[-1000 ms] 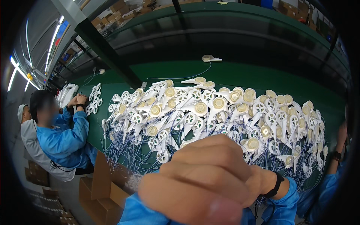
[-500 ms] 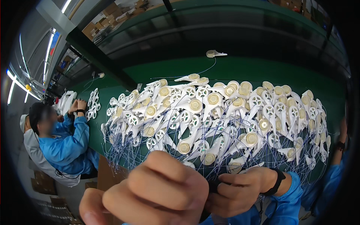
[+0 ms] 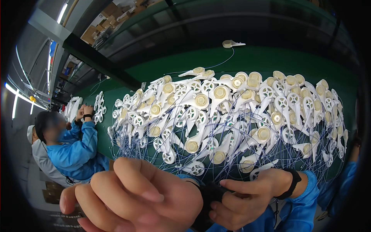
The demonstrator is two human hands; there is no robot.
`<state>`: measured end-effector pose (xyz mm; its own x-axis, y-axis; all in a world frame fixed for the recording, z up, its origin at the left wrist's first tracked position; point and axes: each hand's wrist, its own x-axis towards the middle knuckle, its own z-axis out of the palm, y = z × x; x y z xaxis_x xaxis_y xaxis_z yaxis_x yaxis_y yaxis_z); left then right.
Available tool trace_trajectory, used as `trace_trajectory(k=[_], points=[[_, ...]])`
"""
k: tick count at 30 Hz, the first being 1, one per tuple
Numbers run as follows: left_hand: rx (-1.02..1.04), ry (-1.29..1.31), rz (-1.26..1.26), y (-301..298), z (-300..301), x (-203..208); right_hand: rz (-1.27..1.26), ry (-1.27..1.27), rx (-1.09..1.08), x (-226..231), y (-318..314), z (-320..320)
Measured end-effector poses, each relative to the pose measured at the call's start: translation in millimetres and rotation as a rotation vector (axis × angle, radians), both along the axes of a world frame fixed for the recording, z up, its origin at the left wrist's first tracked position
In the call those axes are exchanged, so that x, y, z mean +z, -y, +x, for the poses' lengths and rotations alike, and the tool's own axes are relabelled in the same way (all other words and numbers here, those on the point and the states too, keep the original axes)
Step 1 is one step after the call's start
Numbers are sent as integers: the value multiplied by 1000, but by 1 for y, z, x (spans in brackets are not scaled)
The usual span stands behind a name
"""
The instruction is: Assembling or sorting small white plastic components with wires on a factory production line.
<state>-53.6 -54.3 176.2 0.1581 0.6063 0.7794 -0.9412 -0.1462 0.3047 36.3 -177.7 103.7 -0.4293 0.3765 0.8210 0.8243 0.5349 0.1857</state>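
Blk band (image 3: 210, 195) on L wrist: shd be light, soft, bendy; take by edge. R hand (image 3: 243, 201), right of band, apparently pinches it; L hand (image 3: 143, 197), left of it, loosely curled, w/ nothing visible. White parts (image 3: 199, 133) on bench (image 3: 270, 62) beyond band.

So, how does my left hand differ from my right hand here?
Your left hand looks larger in view, your right hand smaller. The left hand's fingers curl loosely; the right hand's fingers are at the left hand's black band. Both hands are bare, each with a black band at the wrist.
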Motion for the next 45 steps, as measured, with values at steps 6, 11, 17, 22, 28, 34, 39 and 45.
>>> trace_trajectory(k=[6, 11, 17, 22, 28, 34, 39, 45], points=[[-48, -17, -79, 0, 6, -2, 12, 18, -22, -3, 2, 1], [16, 47, -46, -1, 10, 2, 22, 21, -15, 0, 0, -2], [38, 39, -63, -4, 6, -1, -12, -2, 10, -2, 1, 2], [-395, -61, 168, -44, -12, -11, -16, -72, 53, 2, 0, 5], [-231, -69, 102, -45, -2, -13, -43, -127, 92, 4, 0, 5], [-428, -61, 301, -55, -3, -20, -31, -119, 82, 3, -2, 1], [-23, 33, -277, -13, 1, -15, -27, -114, 64, 2, -2, -1], [-35, -12, -167, -2, 13, -6, -92, -91, -1, -1, 0, -5]])
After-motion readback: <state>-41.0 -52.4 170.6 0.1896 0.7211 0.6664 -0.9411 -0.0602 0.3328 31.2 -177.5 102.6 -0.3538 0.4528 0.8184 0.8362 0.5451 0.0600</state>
